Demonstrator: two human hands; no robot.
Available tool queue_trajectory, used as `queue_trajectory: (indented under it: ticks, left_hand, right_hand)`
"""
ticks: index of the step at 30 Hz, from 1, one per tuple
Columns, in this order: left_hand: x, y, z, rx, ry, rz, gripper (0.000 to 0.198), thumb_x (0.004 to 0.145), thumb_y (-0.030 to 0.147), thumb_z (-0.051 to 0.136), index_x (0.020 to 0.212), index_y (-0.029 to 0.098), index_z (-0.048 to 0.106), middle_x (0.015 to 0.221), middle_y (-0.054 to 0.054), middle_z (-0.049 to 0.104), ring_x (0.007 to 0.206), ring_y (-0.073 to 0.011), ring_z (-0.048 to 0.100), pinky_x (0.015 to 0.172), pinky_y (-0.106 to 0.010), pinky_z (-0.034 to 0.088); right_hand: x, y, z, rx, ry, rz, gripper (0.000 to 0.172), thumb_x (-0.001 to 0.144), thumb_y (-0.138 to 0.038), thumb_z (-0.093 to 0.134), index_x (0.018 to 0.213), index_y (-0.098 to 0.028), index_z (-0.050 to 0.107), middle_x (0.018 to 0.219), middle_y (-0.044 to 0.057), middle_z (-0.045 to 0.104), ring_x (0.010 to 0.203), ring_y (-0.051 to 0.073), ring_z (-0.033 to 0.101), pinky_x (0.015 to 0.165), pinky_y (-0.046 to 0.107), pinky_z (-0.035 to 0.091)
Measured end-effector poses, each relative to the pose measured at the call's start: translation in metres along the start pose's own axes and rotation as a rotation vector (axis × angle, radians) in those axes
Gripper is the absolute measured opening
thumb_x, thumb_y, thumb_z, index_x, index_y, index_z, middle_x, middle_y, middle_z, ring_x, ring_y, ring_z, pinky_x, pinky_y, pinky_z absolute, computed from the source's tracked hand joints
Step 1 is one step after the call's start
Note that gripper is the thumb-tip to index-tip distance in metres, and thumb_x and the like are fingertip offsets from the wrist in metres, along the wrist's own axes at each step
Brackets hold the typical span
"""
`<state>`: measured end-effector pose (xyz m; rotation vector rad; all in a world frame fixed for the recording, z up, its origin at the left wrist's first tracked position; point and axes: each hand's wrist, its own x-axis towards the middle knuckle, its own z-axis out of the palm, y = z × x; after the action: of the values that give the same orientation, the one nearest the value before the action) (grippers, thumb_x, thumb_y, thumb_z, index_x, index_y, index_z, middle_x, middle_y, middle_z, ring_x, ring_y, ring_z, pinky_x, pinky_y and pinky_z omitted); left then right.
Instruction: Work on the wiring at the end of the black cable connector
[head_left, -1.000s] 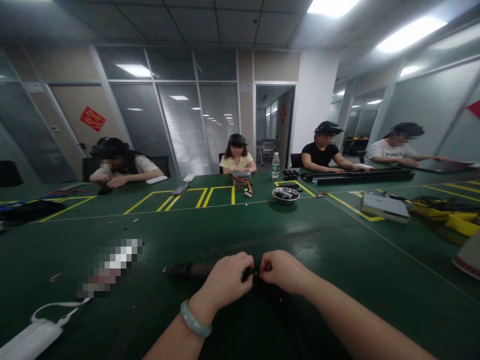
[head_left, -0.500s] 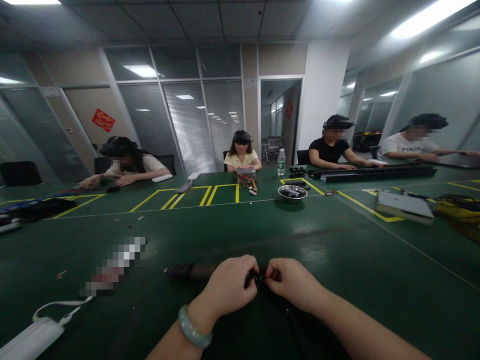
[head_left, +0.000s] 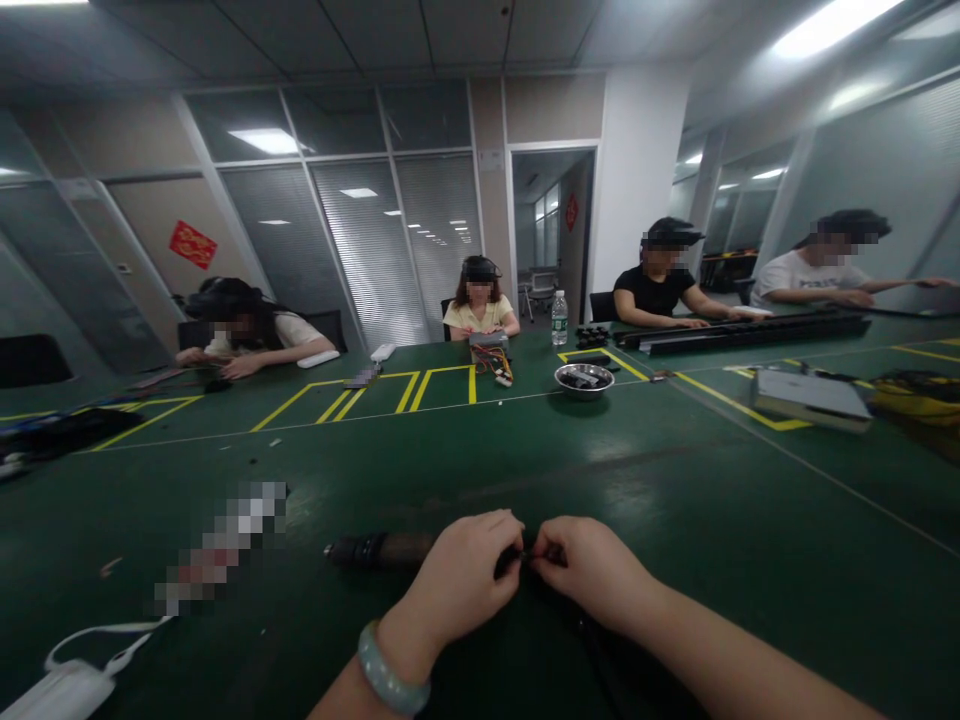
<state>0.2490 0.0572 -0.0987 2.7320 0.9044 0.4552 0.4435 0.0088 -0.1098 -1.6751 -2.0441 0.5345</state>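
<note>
A dark, cylindrical electric screwdriver (head_left: 382, 549) lies sideways on the green table, its narrow metal tip toward the left. My left hand (head_left: 469, 570) is closed around its rear end, hiding that part. Close against it on the right, my right hand (head_left: 592, 570) is closed too, thumb and finger pinching a small dark piece at the back of the tool, seemingly the cable's plug. A black cable (head_left: 589, 650) runs down from beneath the right hand toward the near edge. The fingertips of both hands almost meet, and the joint between them is mostly covered.
A white case on a strap (head_left: 60, 690) lies at the near left, joined to a blurred-out card (head_left: 225, 550). Farther off are a metal bowl (head_left: 585, 381) with dark parts, a water bottle (head_left: 559, 318), wires (head_left: 495, 360) and a flat silver box (head_left: 810, 398). Several people sit across the table.
My hands have drawn slightly closer, and the gap at the dark piece between the fingertips has narrowed. The view has shifted a little. The screwdriver stays in place.
</note>
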Motion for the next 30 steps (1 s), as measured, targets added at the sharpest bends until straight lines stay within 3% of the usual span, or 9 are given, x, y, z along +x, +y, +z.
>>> queue_trajectory:
  ticks: [13, 30]
  left_hand:
    - [0.003, -0.004, 0.004, 0.002, -0.015, 0.001, 0.01, 0.083, 0.021, 0.059, 0.093, 0.024, 0.058, 0.092, 0.002, 0.062, 0.085, -0.0161, 0.057, 0.08, -0.028, 0.041]
    - [0.002, -0.001, 0.004, -0.009, -0.021, -0.053, 0.013, 0.081, 0.021, 0.057, 0.094, 0.024, 0.057, 0.094, 0.0, 0.062, 0.088, -0.018, 0.057, 0.082, -0.031, 0.042]
  right_hand:
    - [0.005, 0.01, 0.005, -0.003, 0.053, -0.056, 0.007, 0.079, -0.022, 0.063, 0.08, -0.023, 0.069, 0.075, -0.003, 0.067, 0.069, 0.013, 0.058, 0.06, 0.02, 0.035]
    - [0.005, 0.011, 0.007, 0.118, 0.012, 0.07, 0.011, 0.08, -0.029, 0.063, 0.082, -0.024, 0.073, 0.077, -0.001, 0.071, 0.068, 0.014, 0.062, 0.06, 0.021, 0.039]
